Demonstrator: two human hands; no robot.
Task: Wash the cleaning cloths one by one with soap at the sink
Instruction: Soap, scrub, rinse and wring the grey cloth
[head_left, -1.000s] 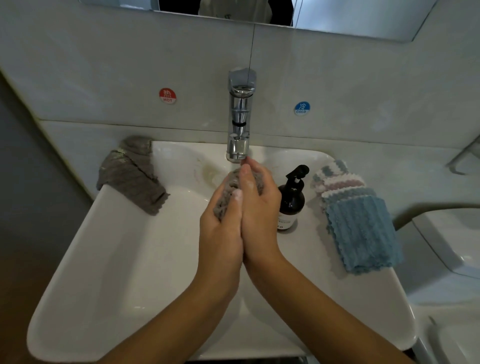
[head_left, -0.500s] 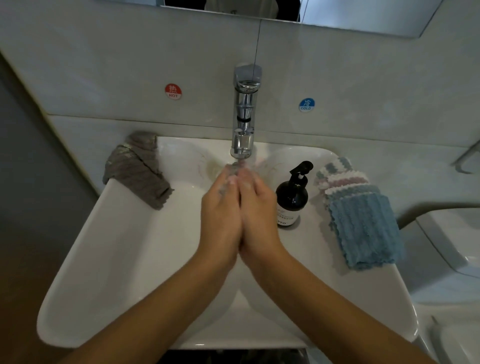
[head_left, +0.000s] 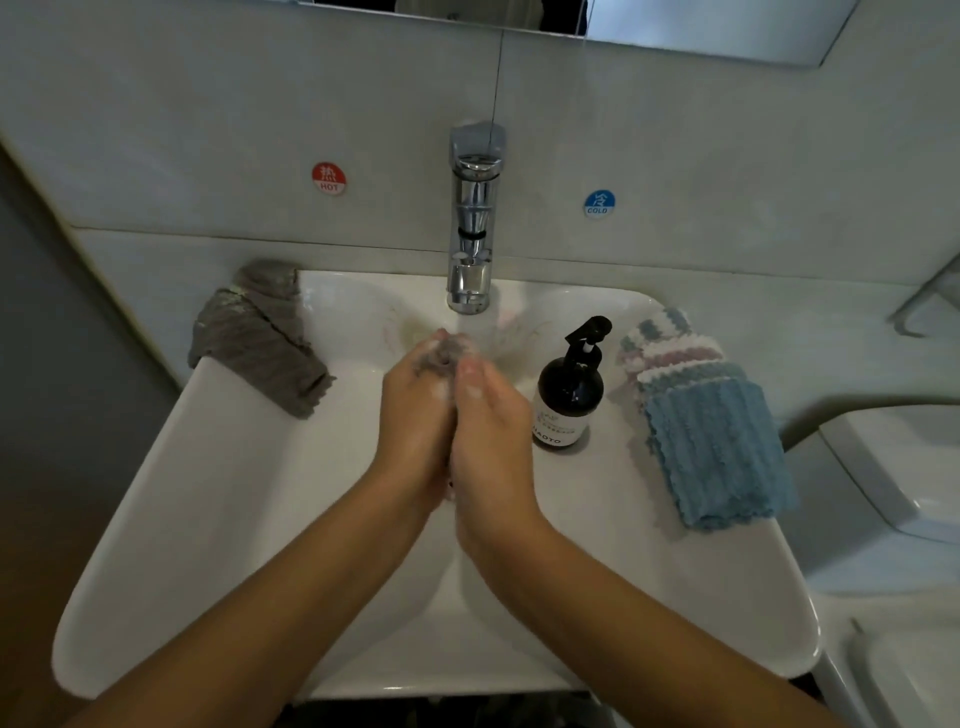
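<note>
Left hand: the left hand (head_left: 415, 415) is raised over the basin, palm turned inward against the other hand, its fingers (head_left: 423, 356) curled round a small wet grey cleaning cloth (head_left: 445, 353).
Right hand: the right hand (head_left: 491, 431) presses flat against the left, its fingers lying fairly straight and together along the cloth; whether they curl round it cannot be told.
Cloth in work: the grey cloth is bunched between the two palms, only its upper end showing above the fingertips, just under the spout; white suds show on it and between the hands.
Tap: the chrome pillar tap (head_left: 474, 218) stands at the back of the basin, and water runs from it onto the cloth.
Sink: the white rectangular ceramic sink (head_left: 208, 493) lies below the hands.
Left rim: a crumpled dark grey ribbed cloth (head_left: 260, 338) lies draped over the back left corner.
Right rim: a black pump bottle of soap with a white label (head_left: 569, 395) stands upright just beside the right hand; next to it lies a stack of folded fluffy cloths, blue on top (head_left: 711, 441).
Wall: a round red HOT sticker (head_left: 329, 178) and a round blue COLD sticker (head_left: 598, 203) sit either side of the tap.
</note>
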